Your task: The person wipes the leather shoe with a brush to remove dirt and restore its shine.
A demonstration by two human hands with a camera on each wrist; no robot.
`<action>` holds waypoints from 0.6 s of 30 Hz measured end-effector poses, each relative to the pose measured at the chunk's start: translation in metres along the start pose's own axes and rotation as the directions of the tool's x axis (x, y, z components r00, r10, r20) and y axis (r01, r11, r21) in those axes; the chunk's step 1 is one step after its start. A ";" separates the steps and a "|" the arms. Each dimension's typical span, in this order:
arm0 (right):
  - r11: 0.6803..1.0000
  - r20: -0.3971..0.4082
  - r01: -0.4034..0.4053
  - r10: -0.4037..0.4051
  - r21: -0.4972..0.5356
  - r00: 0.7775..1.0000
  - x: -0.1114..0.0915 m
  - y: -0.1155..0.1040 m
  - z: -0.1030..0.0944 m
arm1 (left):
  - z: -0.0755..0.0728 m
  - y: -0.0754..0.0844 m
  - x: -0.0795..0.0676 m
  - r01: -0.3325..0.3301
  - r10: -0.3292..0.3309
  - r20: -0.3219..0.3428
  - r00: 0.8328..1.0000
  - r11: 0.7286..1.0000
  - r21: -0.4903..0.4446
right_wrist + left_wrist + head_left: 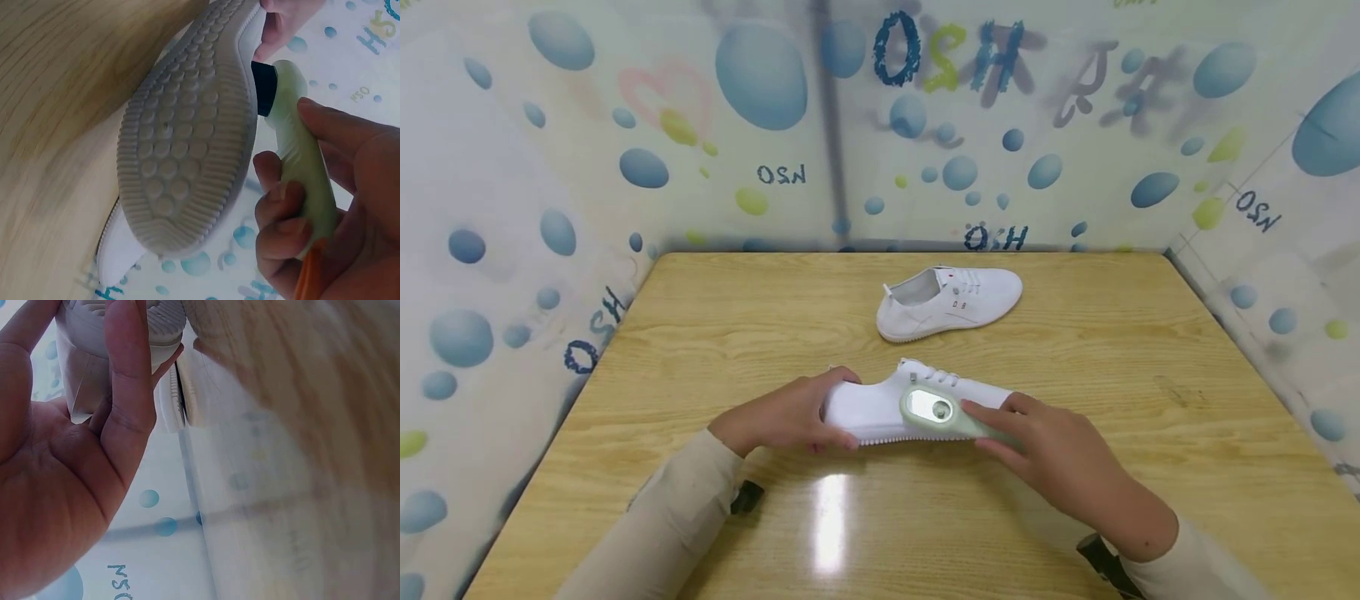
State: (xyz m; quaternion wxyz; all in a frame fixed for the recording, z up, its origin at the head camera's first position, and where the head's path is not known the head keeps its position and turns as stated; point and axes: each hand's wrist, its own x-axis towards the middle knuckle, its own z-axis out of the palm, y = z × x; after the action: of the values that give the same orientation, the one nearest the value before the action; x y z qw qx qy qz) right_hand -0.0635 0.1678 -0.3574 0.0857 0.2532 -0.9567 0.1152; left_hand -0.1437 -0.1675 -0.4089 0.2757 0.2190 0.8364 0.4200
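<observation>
A white lace-up shoe [865,407] is held above the table, tilted on its side, toe to the right. My left hand [790,414] grips it round the heel, fingers and thumb on either side. In my right hand [1063,454] is a pale green brush [928,406], its handle wrapped by curled fingers. The dark bristles [265,89] meet the side of the shoe in the right wrist view, where the studded sole [178,134] also shows. An orange loop [309,275] hangs from the handle's end. The left wrist view shows the heel [87,381] between my fingers.
Behind the held shoe, a second white shoe [988,298] stands on the wooden table [737,308], toe to the right. Patterned sheeting [880,183] with blue and green dots rises along the table's back and sides.
</observation>
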 end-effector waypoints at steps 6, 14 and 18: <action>0.999 -0.015 -0.026 0.026 -0.028 1.000 -0.011 0.011 -0.011 | -0.001 0.000 0.000 0.011 -0.011 0.004 1.000 1.000 0.001; 0.998 -0.058 -0.037 0.035 -0.040 0.998 -0.018 0.018 -0.019 | -0.001 0.001 0.000 0.012 -0.012 0.006 1.000 1.000 -0.007; 0.999 -0.034 -0.041 0.041 -0.007 0.999 -0.015 0.017 -0.019 | -0.001 0.002 -0.001 0.013 -0.013 0.007 1.000 1.000 -0.014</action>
State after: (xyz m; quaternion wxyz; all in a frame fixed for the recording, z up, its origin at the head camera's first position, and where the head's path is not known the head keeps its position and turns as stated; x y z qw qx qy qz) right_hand -0.0571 0.1941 -0.3453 0.1004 0.2313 -0.9605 0.1175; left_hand -0.1436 -0.1678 -0.4069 0.2829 0.2129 0.8340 0.4233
